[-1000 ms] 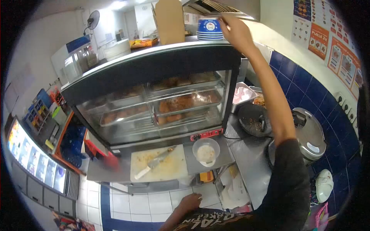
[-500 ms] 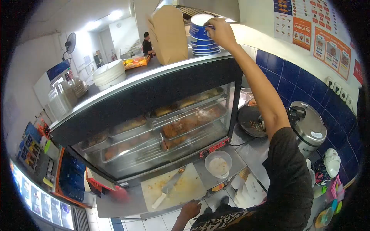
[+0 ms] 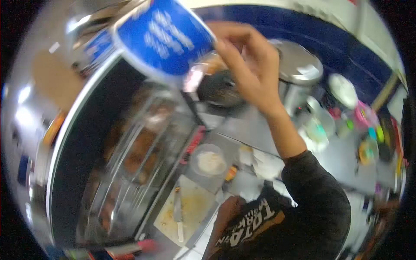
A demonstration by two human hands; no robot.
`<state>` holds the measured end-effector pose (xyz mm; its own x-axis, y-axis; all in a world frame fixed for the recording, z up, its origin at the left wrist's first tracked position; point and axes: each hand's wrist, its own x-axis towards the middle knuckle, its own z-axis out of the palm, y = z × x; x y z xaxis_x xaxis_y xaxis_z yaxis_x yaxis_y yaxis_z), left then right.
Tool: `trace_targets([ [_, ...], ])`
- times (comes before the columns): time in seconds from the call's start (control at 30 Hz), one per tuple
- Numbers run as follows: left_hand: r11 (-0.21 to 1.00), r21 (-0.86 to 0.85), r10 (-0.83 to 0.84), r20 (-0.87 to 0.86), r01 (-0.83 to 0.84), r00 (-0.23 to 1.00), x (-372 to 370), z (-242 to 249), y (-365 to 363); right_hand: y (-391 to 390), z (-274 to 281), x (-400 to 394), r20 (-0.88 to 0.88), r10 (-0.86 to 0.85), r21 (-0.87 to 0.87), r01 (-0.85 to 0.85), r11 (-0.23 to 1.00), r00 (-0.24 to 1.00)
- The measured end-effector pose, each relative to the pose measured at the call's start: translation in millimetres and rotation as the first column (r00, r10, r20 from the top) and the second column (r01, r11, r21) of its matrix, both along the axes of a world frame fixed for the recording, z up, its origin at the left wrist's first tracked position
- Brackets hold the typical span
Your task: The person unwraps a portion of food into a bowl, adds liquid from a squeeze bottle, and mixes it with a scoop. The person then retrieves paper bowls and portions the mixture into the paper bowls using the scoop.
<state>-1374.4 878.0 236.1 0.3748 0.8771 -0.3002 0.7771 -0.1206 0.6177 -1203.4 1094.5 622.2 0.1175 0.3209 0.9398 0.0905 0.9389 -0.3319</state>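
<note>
- The right hand [image 3: 249, 65] is raised in the upper middle of the frame, fingers closed around the rim of a blue paper bowl [image 3: 162, 37] with white print; the bowl is tilted and fills the upper left centre.
- The left hand [image 3: 229, 208] hangs low at the bottom centre beside a dark printed shirt; the blur hides whether it is open or closed.
- Below the bowl, a steel worktop [image 3: 242, 125] runs across the middle of the frame.
- On it sits a clear tub [image 3: 209, 161] with something pale inside, and lower down a white cutting board [image 3: 190, 212] with a knife [image 3: 177, 214] lying on it.
- A glass display case [image 3: 130, 160] with what looks like fried food fills the left side; the picture is smeared there.
- A steel pot lid [image 3: 299, 65] shows at the upper right, before a blue tiled wall [image 3: 346, 52].
- Small colourful items crowd the far right edge, too blurred to name.
</note>
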Motion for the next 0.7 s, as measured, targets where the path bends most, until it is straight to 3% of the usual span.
trace_targets([
  [0.03, 0.998, 0.052, -0.031, 0.049, 0.028, 0.998, 7.1, 2.6, 8.8, -20.7, -35.5, 32.8, -0.098, 0.243, -0.208, -0.259, 0.943, 0.965],
  [0.07, 0.993, 0.103, -0.064, 0.101, 0.054, 0.993, 15.5, 4.2, 19.4, -39.3, -71.4, 72.1, -0.158, 0.331, -0.367, -0.367, 0.855, 0.93],
  [0.1, 0.986, 0.06, -0.16, 0.096, 0.154, 0.982, 25.0, 4.7, 30.9, -57.6, -115.5, 112.4, -0.368, 0.34, -0.484, -0.49, 0.725, 0.866],
  [0.17, 0.966, -0.097, -0.238, 0.029, 0.239, 0.971, 51.1, 3.0, 59.1, -108.3, -186.5, 174.4, -0.695, 0.084, -0.563, -0.613, 0.555, 0.714],
  [0.2, 0.946, -0.124, -0.298, 0.031, 0.299, 0.954, 65.0, 0.8, 69.9, -136.3, -219.7, 206.9, -0.826, -0.055, -0.501, -0.686, 0.528, 0.561],
  [0.23, 0.926, -0.078, -0.363, 0.079, 0.369, 0.928, 79.6, -0.3, 85.5, -154.7, -276.0, 249.7, -0.863, -0.217, -0.487, -0.637, 0.598, 0.457],
  [0.27, 0.906, -0.027, -0.415, 0.123, 0.421, 0.901, 97.5, 1.9, 102.1, -180.4, -303.4, 282.8, -0.37, -0.352, -0.852, -0.163, 0.498, 0.86],
  [0.3, 0.886, 0.047, -0.463, 0.131, 0.461, 0.876, 119.3, 7.1, 117.8, -197.0, -330.5, 320.5, -0.746, -0.41, -0.662, -0.514, 0.546, 0.526],
  [0.4, 0.856, 0.215, -0.514, 0.24, 0.471, 0.824, 203.8, 31.0, 162.7, -234.5, -430.1, 404.3, -0.698, -0.512, -0.715, -0.462, 0.524, 0.5],
  [0.47, 0.816, 0.31, -0.552, 0.167, 0.488, 0.817, 263.0, 61.3, 186.0, -242.3, -469.8, 439.1, -0.69, -0.666, -0.69, -0.538, 0.485, 0.283],
  [0.5, 0.802, 0.365, -0.568, 0.22, 0.473, 0.793, 295.8, 72.8, 193.5, -245.3, -486.1, 455.3, -0.689, -0.672, -0.684, -0.552, 0.477, 0.273],
  [0.57, 0.779, 0.441, -0.59, 0.274, 0.446, 0.759, 362.7, 100.4, 206.5, -251.2, -506.3, 485.8, -0.467, -0.728, -0.867, -0.421, 0.266, 0.502],
  [0.6, 0.77, 0.459, -0.597, 0.273, 0.444, 0.754, 392.5, 109.1, 212.0, -251.8, -494.4, 492.2, -0.293, -0.844, -0.925, -0.357, 0.132, 0.449],
  [0.63, 0.776, 0.445, -0.592, 0.271, 0.446, 0.759, 420.5, 105.6, 220.7, -253.4, -473.5, 498.8, -0.289, -0.846, -0.922, -0.368, 0.12, 0.448],
  [0.67, 0.67, 0.562, -0.641, 0.11, 0.484, 0.759, 444.4, 101.4, 229.0, -256.1, -451.9, 502.6, 0.208, -0.832, -0.968, -0.015, -0.251, 0.514],
  [0.7, 0.543, 0.654, -0.657, -0.059, 0.526, 0.752, 464.7, 97.6, 236.5, -255.1, -442.6, 505.4, 0.654, -0.638, -0.757, 0.334, -0.562, 0.407],
])
